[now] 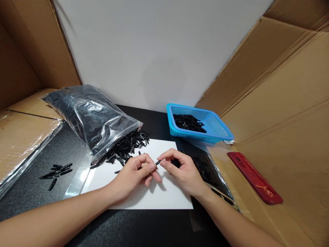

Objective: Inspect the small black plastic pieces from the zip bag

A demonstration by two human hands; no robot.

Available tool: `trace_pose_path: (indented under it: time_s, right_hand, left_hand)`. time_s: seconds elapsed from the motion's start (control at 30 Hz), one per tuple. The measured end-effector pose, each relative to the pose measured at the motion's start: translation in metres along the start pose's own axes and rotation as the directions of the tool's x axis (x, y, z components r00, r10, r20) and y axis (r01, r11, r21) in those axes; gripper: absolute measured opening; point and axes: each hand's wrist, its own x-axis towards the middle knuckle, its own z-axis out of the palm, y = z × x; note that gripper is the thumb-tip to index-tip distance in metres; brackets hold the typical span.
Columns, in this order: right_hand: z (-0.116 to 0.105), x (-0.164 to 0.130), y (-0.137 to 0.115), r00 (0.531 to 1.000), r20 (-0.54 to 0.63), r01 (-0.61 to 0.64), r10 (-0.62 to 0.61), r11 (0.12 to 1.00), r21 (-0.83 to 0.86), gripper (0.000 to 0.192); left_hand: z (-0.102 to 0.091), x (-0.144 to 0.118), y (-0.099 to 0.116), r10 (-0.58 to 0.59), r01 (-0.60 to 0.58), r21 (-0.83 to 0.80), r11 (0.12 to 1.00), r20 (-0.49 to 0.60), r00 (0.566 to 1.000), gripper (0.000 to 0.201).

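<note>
Where both hands meet, black piece point(157, 162) pinched between left grip point(140, 171), right grip point(180, 169)

Small black piece point(157, 162) pinched between both hands' fingertips, mostly covered, shape too small to tell. Left hand point(136, 173) and right hand point(183, 171): forearms cut off by the bottom edge. Dark parts point(203, 169) behind the right hand partly hidden. Markings on red object point(254, 178) unreadable.

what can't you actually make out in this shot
Head view only:
- small black piece pinched between left hand and right hand: too small to tell its shape.
- plastic bag: glare hides contents.
- red flat object: markings unreadable.
- blue basket: the pile hides its floor.
</note>
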Motion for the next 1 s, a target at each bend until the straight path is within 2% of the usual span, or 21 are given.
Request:
trace_pose_path:
  time_s: [0.13, 0.23, 0.47, 0.6, 0.87, 1.0]
  right_hand:
    - [-0.0008, 0.0013, -0.0001, 0.999, -0.029, -0.019, 0.019, 1.000, 0.009, 0.010]
    - [-0.0007, 0.0016, 0.0000, 0.999, -0.035, -0.020, 0.021, 1.000, 0.019, 0.011]
    - [-0.0007, 0.0005, -0.0020, 0.998, -0.053, 0.020, -0.019, 1.000, 0.014, 0.008]
    - [-0.0006, 0.0002, -0.0006, 0.998, -0.056, 0.012, -0.010, 1.000, 0.028, 0.010]
    - [0.0022, -0.0014, 0.0053, 0.988, -0.030, -0.139, 0.149, 0.968, 0.209, 0.034]
    - [0.0029, -0.0019, 0.0050, 0.984, -0.020, -0.169, 0.179, 0.955, 0.246, 0.035]
  left_hand:
    - [0.0007, -0.0010, -0.0001, -0.017, 0.014, -0.071, 0.997, -0.036, 0.999, 0.010]
    - [0.0005, -0.0008, -0.0020, 0.000, -0.002, -0.041, 0.999, -0.049, 0.999, 0.007]
    - [-0.0006, 0.0002, -0.0016, 0.106, -0.104, 0.030, 0.994, -0.054, 0.993, 0.014]
    - [-0.0021, 0.0017, -0.0030, 0.055, -0.054, 0.004, 0.999, -0.037, 0.998, 0.021]
    - [-0.0029, 0.0018, -0.0016, 0.001, -0.001, -0.010, 1.000, -0.050, 0.999, 0.027]
    - [-0.0006, 0.0005, 0.0015, -0.010, 0.003, -0.104, 0.995, -0.063, 0.998, 0.025]
